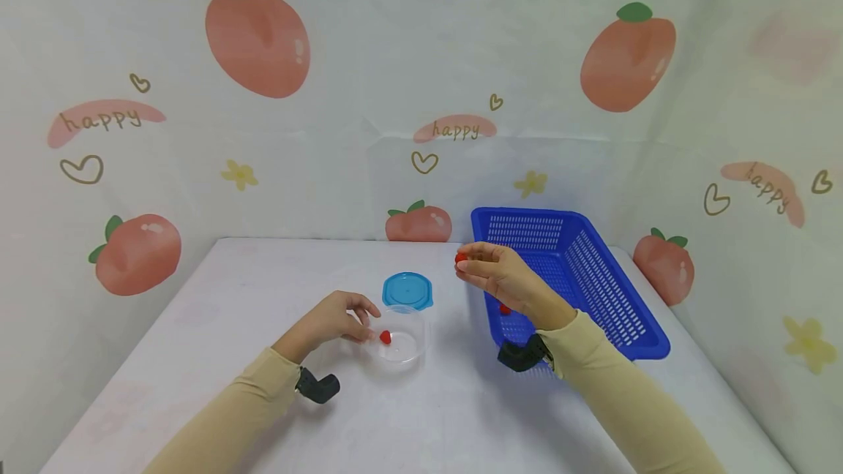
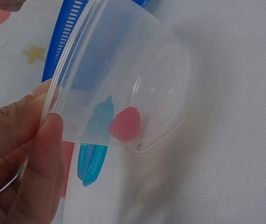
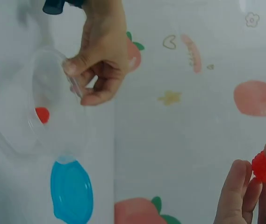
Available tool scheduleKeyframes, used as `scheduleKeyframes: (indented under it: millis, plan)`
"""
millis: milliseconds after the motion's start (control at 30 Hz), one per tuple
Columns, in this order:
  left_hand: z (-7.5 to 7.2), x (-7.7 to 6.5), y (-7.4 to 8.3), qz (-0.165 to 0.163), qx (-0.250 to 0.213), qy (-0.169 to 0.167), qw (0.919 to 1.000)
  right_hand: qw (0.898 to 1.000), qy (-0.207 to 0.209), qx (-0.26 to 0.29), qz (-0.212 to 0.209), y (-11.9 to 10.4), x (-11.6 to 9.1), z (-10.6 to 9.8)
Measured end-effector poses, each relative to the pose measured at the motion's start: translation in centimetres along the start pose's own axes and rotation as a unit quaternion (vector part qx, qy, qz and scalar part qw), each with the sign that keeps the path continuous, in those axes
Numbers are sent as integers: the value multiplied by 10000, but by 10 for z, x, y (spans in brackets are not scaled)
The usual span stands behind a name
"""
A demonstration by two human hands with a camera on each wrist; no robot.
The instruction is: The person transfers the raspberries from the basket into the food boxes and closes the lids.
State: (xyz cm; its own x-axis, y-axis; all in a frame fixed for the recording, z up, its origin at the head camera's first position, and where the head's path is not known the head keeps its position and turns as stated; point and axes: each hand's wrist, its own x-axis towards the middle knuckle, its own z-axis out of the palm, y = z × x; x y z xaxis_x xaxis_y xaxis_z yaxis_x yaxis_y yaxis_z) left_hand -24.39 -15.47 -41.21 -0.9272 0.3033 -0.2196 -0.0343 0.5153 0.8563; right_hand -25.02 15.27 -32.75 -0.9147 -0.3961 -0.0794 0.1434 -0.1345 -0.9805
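Observation:
My left hand [image 1: 339,317] pinches the rim of a clear plastic container [image 1: 408,346] between thumb and fingers. Inside it lies one red raspberry [image 2: 125,124], seen through the wall in the left wrist view. My right hand [image 1: 503,276] is raised beside the left edge of a blue basket [image 1: 612,291]. Between its thumb and fingertips it pinches another red raspberry [image 3: 262,167], with a bumpy surface. One more red piece [image 1: 505,309] shows in the basket below the right wrist.
A blue lid [image 1: 407,290] lies on the white table [image 1: 316,415] just behind the container. Along the back and sides hangs a white cloth [image 1: 369,35] printed with fruit. Each wrist carries a black camera mount [image 1: 319,386].

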Motion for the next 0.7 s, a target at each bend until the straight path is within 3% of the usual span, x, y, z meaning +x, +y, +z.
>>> scheduleKeyframes:
  millis: [700]
  plan:
    - [1, 1, -2, -21, 30, 66, 10000, 9984, -43, -406, 387, 50, -9, 41]
